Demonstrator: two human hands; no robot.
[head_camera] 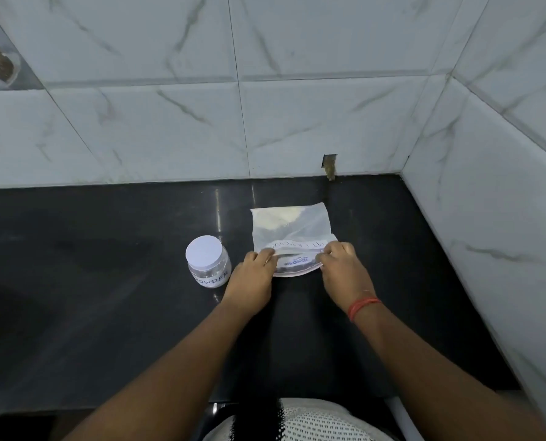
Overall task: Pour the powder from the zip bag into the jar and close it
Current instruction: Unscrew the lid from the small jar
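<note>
A clear zip bag [292, 227] lies flat on the black counter [106, 281], with pale powder gathered at its far end. Its near mouth gapes open in an oval. My left hand [254, 275] pinches the mouth's left edge and my right hand [341, 265] pinches the right edge. To the left of the bag stands a small clear jar [208, 265] with a white lid on it and a label reading POWDER. The jar stands close beside my left hand, apart from it.
White marble-look tiled walls rise behind the counter and along its right side, forming a corner at the back right. A small notch [329, 167] shows in the back wall at counter level. The counter's front edge runs near my body.
</note>
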